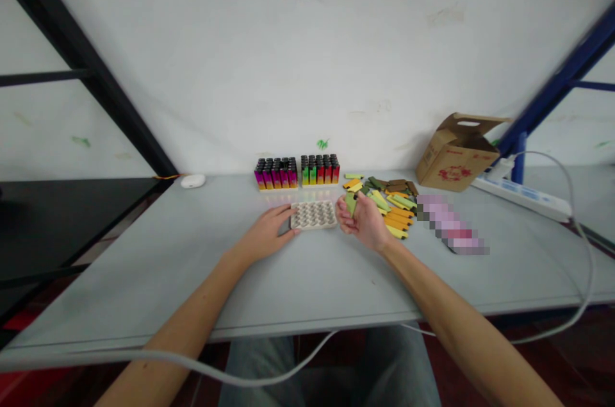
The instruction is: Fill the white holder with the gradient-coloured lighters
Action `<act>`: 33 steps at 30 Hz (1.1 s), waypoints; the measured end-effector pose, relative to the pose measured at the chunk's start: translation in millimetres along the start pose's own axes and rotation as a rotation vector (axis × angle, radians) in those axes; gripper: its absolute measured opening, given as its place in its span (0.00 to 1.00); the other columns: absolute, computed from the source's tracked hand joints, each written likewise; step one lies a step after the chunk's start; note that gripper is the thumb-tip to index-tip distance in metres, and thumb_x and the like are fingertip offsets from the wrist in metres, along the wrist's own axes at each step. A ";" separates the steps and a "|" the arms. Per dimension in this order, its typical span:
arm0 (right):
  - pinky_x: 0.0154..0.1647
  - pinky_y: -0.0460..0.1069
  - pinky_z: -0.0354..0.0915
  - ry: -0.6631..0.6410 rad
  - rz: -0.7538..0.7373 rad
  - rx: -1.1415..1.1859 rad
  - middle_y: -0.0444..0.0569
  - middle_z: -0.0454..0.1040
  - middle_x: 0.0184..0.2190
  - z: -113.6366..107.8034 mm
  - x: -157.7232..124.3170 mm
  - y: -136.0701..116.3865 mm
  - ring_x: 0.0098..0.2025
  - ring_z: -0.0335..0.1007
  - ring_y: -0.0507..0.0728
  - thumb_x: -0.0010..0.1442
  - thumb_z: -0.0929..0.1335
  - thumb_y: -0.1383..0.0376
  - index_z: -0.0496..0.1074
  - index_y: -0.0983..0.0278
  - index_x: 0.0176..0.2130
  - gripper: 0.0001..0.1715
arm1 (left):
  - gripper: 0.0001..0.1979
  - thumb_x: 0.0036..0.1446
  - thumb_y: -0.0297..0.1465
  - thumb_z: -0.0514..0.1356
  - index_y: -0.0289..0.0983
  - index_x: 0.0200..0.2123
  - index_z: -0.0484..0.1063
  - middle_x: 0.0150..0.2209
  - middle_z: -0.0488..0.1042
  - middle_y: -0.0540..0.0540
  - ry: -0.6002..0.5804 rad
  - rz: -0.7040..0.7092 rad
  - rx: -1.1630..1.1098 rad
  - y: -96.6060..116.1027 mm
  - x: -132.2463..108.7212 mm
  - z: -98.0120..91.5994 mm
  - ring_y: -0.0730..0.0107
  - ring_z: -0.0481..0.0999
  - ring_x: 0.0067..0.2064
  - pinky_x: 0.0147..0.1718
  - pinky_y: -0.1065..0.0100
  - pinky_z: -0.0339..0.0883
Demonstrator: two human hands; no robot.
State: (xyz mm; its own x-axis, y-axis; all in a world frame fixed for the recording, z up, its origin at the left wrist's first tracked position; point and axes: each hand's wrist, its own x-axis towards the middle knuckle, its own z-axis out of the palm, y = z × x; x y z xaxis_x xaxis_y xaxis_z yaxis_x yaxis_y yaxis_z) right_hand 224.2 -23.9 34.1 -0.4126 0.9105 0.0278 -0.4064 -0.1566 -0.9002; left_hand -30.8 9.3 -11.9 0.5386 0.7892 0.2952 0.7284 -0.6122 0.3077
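A cream tray (pixel 314 215) with rows of holes lies on the grey table (pixel 307 291). My left hand (pixel 271 232) holds the tray's left end, thumb at the near side and fingers at the far side. Just right of the tray, my right hand (pixel 364 221) is closed around a green lighter (pixel 350 203). Beyond and to the right of that hand lies a loose pile of yellow, orange, green and brown lighters (pixel 398 218). Two filled trays of upright lighters stand behind the cream tray, one purple and orange (pixel 276 174), the other green and red (pixel 320 170).
An open cardboard box (pixel 454 160) stands at the back right, near a white power strip (pixel 523 197) with a cable. A blurred pink item (pixel 449 226) lies right of the pile. At the back left is a white case (pixel 193 181). A cable (pixel 192 365) crosses the near edge.
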 end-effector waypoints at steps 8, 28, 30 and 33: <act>0.18 0.43 0.42 -0.042 0.011 0.020 0.39 0.50 0.22 -1.3 -1.4 -1.3 0.20 0.39 0.48 0.55 0.60 0.47 0.58 0.62 0.29 0.21 | 0.29 0.61 0.46 0.52 0.33 0.59 0.66 0.61 0.65 0.34 -0.018 0.004 0.018 1.5 0.1 -1.6 0.54 0.65 0.61 0.62 0.53 0.56; 0.18 0.43 0.41 -0.025 0.012 -0.075 0.37 0.49 0.21 3.8 1.7 2.9 0.18 0.37 0.48 0.55 0.60 0.50 0.55 0.61 0.27 0.18 | 0.29 0.60 0.47 0.53 0.35 0.58 0.67 0.60 0.66 0.36 0.005 0.006 -0.004 1.4 0.0 -1.6 0.53 0.66 0.61 0.61 0.51 0.58; 0.17 0.43 0.40 -0.065 0.022 -0.038 0.37 0.49 0.21 3.2 1.1 2.2 0.19 0.36 0.48 0.54 0.61 0.49 0.56 0.61 0.27 0.20 | 0.29 0.60 0.47 0.53 0.35 0.58 0.67 0.60 0.66 0.36 0.003 0.004 -0.003 1.4 -0.1 -1.4 0.53 0.66 0.61 0.61 0.52 0.58; 0.17 0.42 0.39 -0.153 0.089 0.083 0.38 0.48 0.20 1.6 -2.3 -1.7 0.19 0.36 0.48 0.54 0.61 0.47 0.54 0.61 0.24 0.23 | 0.29 0.60 0.47 0.52 0.34 0.58 0.66 0.61 0.65 0.35 0.002 0.003 -0.002 1.4 0.0 -1.2 0.53 0.66 0.61 0.61 0.52 0.58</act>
State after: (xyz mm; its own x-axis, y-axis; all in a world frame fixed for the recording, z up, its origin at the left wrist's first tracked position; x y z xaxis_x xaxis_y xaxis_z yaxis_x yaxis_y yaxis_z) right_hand 224.6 -26.3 36.3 -0.5664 0.8238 0.0210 -0.4261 -0.2710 -0.8631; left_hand -30.3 8.3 -10.4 0.5402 0.7872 0.2975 0.7257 -0.6148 0.3088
